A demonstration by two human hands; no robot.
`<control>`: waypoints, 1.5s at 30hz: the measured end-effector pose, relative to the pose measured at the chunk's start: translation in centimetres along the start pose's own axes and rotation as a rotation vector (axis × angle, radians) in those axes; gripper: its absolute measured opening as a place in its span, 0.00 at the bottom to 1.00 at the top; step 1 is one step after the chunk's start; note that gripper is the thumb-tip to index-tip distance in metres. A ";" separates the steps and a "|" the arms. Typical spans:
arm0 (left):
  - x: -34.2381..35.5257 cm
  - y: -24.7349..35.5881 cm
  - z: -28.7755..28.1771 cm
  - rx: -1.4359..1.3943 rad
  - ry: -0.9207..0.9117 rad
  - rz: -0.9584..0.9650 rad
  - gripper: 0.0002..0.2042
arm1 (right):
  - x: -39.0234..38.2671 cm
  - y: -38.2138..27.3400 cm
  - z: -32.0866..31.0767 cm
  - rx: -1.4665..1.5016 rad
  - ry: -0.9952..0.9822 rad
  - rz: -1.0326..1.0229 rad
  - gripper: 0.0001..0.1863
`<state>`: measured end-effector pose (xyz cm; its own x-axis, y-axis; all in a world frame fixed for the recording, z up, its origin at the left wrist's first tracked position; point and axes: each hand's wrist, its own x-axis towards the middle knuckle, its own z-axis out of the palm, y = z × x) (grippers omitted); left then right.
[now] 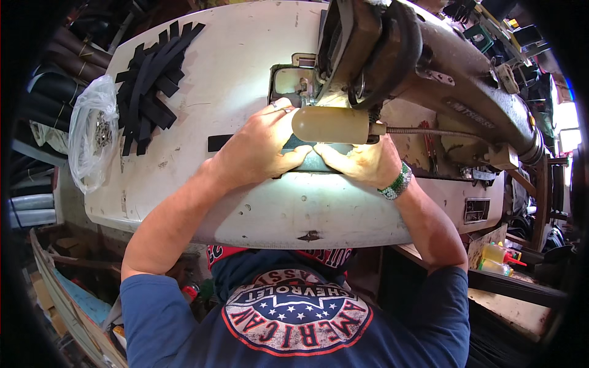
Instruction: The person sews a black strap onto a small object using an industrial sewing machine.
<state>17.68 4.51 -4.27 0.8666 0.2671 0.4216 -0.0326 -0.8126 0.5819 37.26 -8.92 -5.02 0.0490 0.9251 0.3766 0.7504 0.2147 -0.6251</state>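
A flat black fabric strip point(221, 143) shows on the white tabletop point(242, 214), left of the left hand point(264, 144); whether this or the right hand point(365, 164) grips anything is hidden. Even guiding should keep the strip straight.

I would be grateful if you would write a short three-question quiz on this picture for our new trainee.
1. How do the thumbs of the left hand and right hand lie? a) crossed b) wide apart c) with tips close together
2. True or false: the pile of black strips lies to the left of the sewing machine.
3. Which arm wears the beaded bracelet?

Key: 1. c; 2. true; 3. the right arm.
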 end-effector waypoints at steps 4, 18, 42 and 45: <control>0.0 -0.1 0.0 -0.019 -0.012 0.019 0.13 | 0.0 0.0 -0.1 -0.064 0.005 -0.009 0.16; -0.5 0.7 0.6 0.148 0.109 0.006 0.05 | 0.4 0.5 0.5 -0.185 0.093 -0.246 0.14; -0.1 -0.3 0.6 0.191 0.156 -0.108 0.14 | 0.9 2.3 1.1 -0.076 0.076 -0.086 0.21; -0.1 -0.4 0.9 0.182 0.187 -0.107 0.10 | 0.8 2.3 1.1 -0.076 0.064 -0.059 0.22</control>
<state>18.08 4.37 -5.13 0.7528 0.4337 0.4951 0.1591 -0.8498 0.5025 38.34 -7.35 -6.90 0.0435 0.8891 0.4557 0.8010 0.2415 -0.5478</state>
